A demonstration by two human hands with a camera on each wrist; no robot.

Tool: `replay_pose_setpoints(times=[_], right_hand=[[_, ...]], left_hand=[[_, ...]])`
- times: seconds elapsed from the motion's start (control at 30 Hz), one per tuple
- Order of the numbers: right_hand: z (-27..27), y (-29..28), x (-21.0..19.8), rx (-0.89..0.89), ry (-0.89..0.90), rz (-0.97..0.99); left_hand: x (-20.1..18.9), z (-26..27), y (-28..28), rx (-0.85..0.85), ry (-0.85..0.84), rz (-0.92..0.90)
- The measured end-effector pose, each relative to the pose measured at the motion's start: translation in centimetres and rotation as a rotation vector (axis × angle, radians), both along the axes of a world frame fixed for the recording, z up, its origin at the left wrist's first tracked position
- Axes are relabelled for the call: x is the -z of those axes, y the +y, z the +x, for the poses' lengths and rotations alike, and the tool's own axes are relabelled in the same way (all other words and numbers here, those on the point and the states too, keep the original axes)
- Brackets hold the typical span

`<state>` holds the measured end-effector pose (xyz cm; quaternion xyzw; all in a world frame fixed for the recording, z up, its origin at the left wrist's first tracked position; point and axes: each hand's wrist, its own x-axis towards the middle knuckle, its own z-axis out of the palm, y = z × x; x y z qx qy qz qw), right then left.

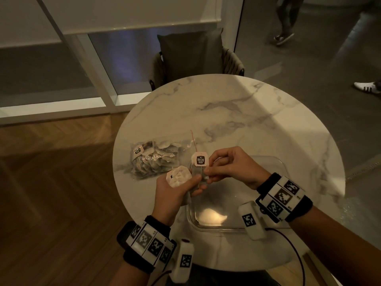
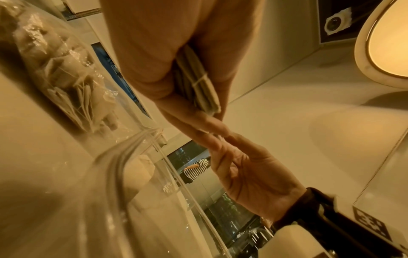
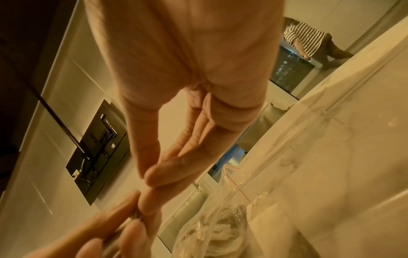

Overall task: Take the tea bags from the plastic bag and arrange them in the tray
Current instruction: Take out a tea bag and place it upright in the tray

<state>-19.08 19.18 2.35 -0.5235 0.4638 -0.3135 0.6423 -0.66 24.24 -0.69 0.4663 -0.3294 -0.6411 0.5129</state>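
A round marble desk (image 1: 237,112) stands in a dim room. From the head view, one plastic bag (image 1: 153,156) of tea bags lies up-left of both hands, and one clear tray (image 1: 243,227) sits directly beneath them. The left hand (image 1: 175,193) grips a stack of tea bags (image 1: 179,178), too many to count; the right hand (image 1: 231,166) pinches one tea bag (image 1: 199,172) off it, tag upright.

In the left wrist view, the stack (image 2: 198,83) is clamped edge-on in curled fingers.

In the right wrist view, the fingertips (image 3: 152,197) meet the left hand's.

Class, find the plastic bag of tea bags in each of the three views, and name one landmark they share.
Head: plastic bag on the table, left of centre, beyond the left hand.
Left wrist: upper left.
Right wrist: bottom centre.
Shared landmark: the clear tray, whose rim runs beside the bag.
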Motion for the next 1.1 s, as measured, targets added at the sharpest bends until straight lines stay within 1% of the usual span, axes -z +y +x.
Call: replay_pose_setpoints(times=[0.1,0.2,0.33,0.5,0.6,0.73,0.83,0.9,1.0,1.1], right_hand=[[-0.1,-0.2,-0.4,0.038,0.089,-0.058],[-0.2,-0.5,-0.6,0.052,0.108,-0.146],[0.1,-0.6,-0.8,0.034,0.131,-0.13],[0.6,-0.7,-1.7,-0.01,0.161,-0.137],[0.1,-1.1,-2.7,-0.042,0.226,-0.194],[-0.7,-2.1,-3.6,-0.115,0.427,-0.307],[-0.7,-3.0,-2.8,-0.271,0.613,-0.284],[-0.4,-3.6,-1.7,-0.378,0.729,-0.275],[0.4,-4.3,-0.3,-0.477,0.846,-0.299],[1.4,-4.7,0.6,-0.522,0.93,-0.332]], left_hand=[[0.0,0.2,0.0,0.014,-0.039,0.01],[0.0,0.3,0.1,0.057,-0.104,0.007],[0.0,0.2,0.3,0.048,-0.174,-0.014],[0.1,0.2,0.3,0.034,-0.154,0.009],[0.3,0.6,0.4,0.039,-0.151,0.025],[0.8,1.3,0.6,-0.041,-0.112,0.077],[0.7,1.8,0.6,-0.099,-0.018,0.141],[0.5,1.9,0.5,-0.084,0.02,0.182],[0.7,2.0,0.6,-0.08,0.01,0.218],[1.0,2.0,0.7,-0.101,-0.003,0.213]])
